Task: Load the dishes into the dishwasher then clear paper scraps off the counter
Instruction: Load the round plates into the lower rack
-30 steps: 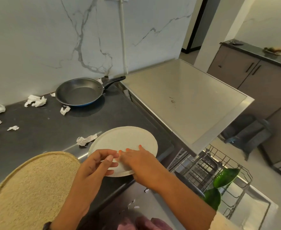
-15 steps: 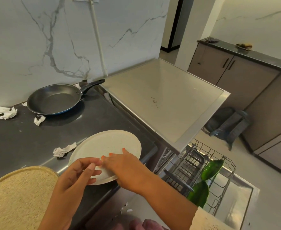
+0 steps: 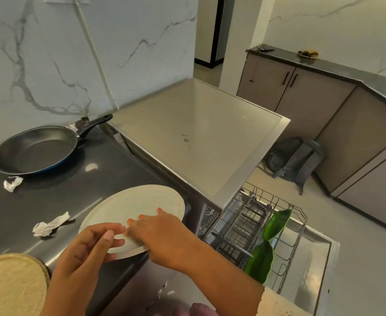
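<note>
A white plate (image 3: 137,208) lies at the front edge of the dark counter (image 3: 110,169), its near rim past the edge. My right hand (image 3: 164,236) grips that near rim, fingers flat on top and thumb hidden below. My left hand (image 3: 91,245) hovers at the plate's near-left rim with loosely curled fingers that hold nothing. A black frying pan (image 3: 34,151) sits at the back left. Crumpled paper scraps (image 3: 50,224) (image 3: 11,183) lie on the counter. The open dishwasher's wire rack (image 3: 239,226) holds two green dishes (image 3: 276,224) (image 3: 260,263).
A round woven mat (image 3: 11,286) lies at the lower left. The dishwasher's steel top (image 3: 198,137) stands right of the counter. Small paper bits (image 3: 164,291) lie on the lowered door. A grey backpack (image 3: 294,160) rests on the floor by the cabinets (image 3: 324,106).
The plate has slid right, away from the nearest paper scrap and toward the dishwasher, with both hands following. My view has turned right, so the left-hand scraps have left the frame.
</note>
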